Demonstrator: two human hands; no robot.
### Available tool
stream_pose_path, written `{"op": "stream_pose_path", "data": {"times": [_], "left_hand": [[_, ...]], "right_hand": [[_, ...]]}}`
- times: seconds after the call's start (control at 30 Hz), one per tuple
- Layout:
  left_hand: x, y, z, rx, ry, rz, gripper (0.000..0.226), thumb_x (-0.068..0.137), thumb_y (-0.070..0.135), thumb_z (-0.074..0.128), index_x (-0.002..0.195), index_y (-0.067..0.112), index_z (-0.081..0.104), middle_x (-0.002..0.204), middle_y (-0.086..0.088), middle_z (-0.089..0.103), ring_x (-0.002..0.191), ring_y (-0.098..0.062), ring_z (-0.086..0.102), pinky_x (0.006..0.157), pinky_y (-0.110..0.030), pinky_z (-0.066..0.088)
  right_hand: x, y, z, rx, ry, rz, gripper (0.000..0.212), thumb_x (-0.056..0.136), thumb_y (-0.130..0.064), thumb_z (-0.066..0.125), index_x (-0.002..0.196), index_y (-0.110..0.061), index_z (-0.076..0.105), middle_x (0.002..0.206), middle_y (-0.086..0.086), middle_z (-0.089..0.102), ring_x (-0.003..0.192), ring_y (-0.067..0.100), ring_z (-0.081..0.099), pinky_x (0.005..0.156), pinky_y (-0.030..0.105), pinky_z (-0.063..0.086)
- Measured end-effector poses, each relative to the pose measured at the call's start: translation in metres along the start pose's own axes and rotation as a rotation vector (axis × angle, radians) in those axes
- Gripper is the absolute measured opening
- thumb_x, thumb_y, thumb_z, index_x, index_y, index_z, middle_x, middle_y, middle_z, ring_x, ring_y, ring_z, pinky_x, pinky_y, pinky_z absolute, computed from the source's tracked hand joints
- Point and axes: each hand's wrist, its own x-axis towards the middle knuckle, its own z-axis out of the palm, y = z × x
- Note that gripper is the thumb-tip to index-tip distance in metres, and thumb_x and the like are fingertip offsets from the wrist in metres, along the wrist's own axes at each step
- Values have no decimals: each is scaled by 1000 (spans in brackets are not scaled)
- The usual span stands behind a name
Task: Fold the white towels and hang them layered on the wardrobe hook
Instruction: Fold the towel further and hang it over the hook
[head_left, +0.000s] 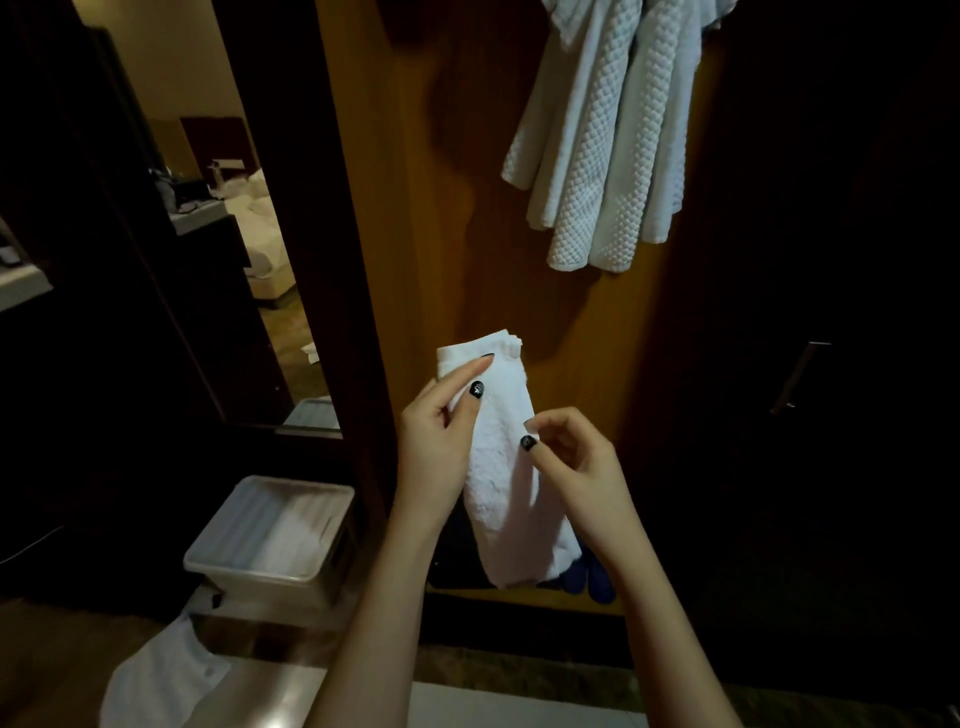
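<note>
A small white towel (506, 467), folded into a long narrow strip, hangs in front of the wooden wardrobe panel (447, 208). My left hand (441, 447) grips its left edge, thumb on the front and index finger stretched up along the top. My right hand (576, 457) pinches the strip's right edge between thumb and fingertip. Several white waffle-weave towels (608, 135) hang from above at the upper right; the hook itself is out of view.
A white plastic bin (270, 535) with white cloth inside stands on the floor at the left. Another white cloth (161, 675) lies at the lower left. A mirror (234, 208) reflects the bedroom. Blue slippers (592, 577) sit behind the towel. A dark wardrobe door (800, 374) with a handle stands at the right.
</note>
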Motion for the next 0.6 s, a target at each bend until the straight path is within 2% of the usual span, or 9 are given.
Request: {"op": "stream_pose_path", "data": {"times": [0.03, 0.07, 0.13, 0.23, 0.3, 0.37, 0.47, 0.53, 0.6], "left_hand": [[0, 0, 0, -9, 8, -14, 41, 97, 6, 54, 107, 45, 64, 113, -4, 69, 99, -19, 58, 79, -27, 51], [0, 0, 0, -20, 14, -29, 40, 98, 6, 54, 107, 44, 64, 118, 1, 68, 109, -17, 56, 93, -26, 45], [0, 0, -1, -22, 21, -33, 39, 99, 8, 52, 107, 45, 63, 123, 9, 65, 115, -10, 57, 93, -25, 51], [1, -3, -2, 25, 24, 0, 40, 100, 9, 51, 109, 46, 62, 128, 2, 64, 111, -19, 56, 84, -25, 51], [0, -5, -1, 33, 18, 1, 41, 100, 8, 49, 108, 45, 63, 127, 13, 62, 117, -6, 56, 89, -18, 52], [0, -7, -3, 63, 25, 20, 44, 100, 4, 47, 105, 44, 64, 120, 21, 61, 117, 2, 55, 91, -13, 49], [2, -10, -11, 86, 37, 55, 47, 98, -2, 46, 101, 41, 66, 119, 19, 59, 115, -1, 55, 87, -11, 46], [3, -11, -14, 79, -9, 69, 46, 99, -1, 44, 105, 40, 66, 124, 17, 52, 118, 3, 51, 87, -9, 45], [1, -10, -11, 69, -64, 52, 45, 100, 3, 44, 111, 43, 61, 130, 12, 45, 117, 10, 47, 84, -6, 45]], "right_hand": [[-2, 2, 2, -2, -3, 24, 12, 92, -12, 65, 93, -23, 64, 91, -12, 65, 89, 6, 63, 81, 21, 52], [-4, 3, 3, -4, -5, 52, 9, 91, -15, 68, 92, -23, 64, 88, -12, 64, 86, 7, 62, 79, 21, 52], [-7, 7, 5, -17, -25, 100, 14, 88, -24, 73, 90, -18, 61, 78, -6, 58, 73, 8, 54, 68, 19, 45], [-9, 11, 6, -22, -181, 172, 29, 85, -29, 76, 92, -5, 61, 83, 13, 58, 75, 19, 55, 69, 28, 43], [-12, 12, 11, -36, -271, 203, 24, 84, -27, 76, 99, -9, 69, 98, 9, 67, 92, 20, 63, 80, 37, 51], [-13, 12, 15, -34, -249, 171, 16, 87, -23, 74, 98, -12, 70, 98, 2, 69, 91, 17, 64, 81, 40, 52], [-11, 13, 11, -5, -167, 93, 21, 92, -18, 67, 78, -9, 55, 69, -8, 52, 66, 9, 49, 61, 30, 40], [-9, 14, 6, 21, -148, 46, 29, 94, -15, 63, 72, -14, 45, 64, -11, 41, 62, 5, 39, 58, 22, 33], [-7, 12, 4, 40, -159, 22, 28, 94, -17, 61, 72, -15, 45, 65, -12, 42, 62, 4, 39, 57, 18, 32]]}}
